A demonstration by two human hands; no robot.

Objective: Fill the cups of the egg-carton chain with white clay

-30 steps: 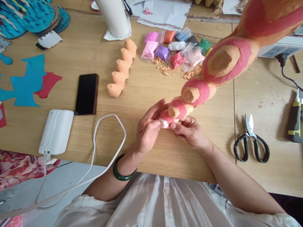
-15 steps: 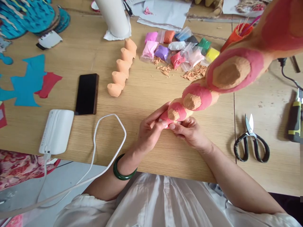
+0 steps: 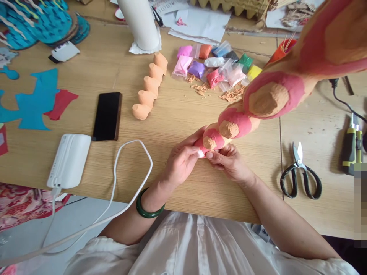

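Both my hands hold the near end of a long, lumpy orange strip with raised pink patches (image 3: pixel 239 121), shaped like a row of egg-carton cups. It runs away to the upper right, large and close to the camera. My left hand (image 3: pixel 183 160) closes on the end from the left, with a small white bit (image 3: pixel 200 153) at its fingertips; what this bit is, I cannot make out. From the right, the thumb and fingers of my right hand (image 3: pixel 228 162) pinch the same end. Some fingers are hidden under the strip. A plain orange strip of cups (image 3: pixel 150 84) lies beyond my left hand.
Bags of coloured clay (image 3: pixel 213 63) and orange shavings (image 3: pixel 233 93) lie at the back. Scissors (image 3: pixel 299 168) and a yellow-black tool (image 3: pixel 349 147) are on the right. Leftward lie a phone (image 3: pixel 107 116), a white power bank (image 3: pixel 69 160) with a cable, and blue cutouts (image 3: pixel 37 99).
The far part of the lumpy strip has swung slightly left and down. My left fingers have shifted a little on its near end. The view has moved slightly; both hands keep their hold.
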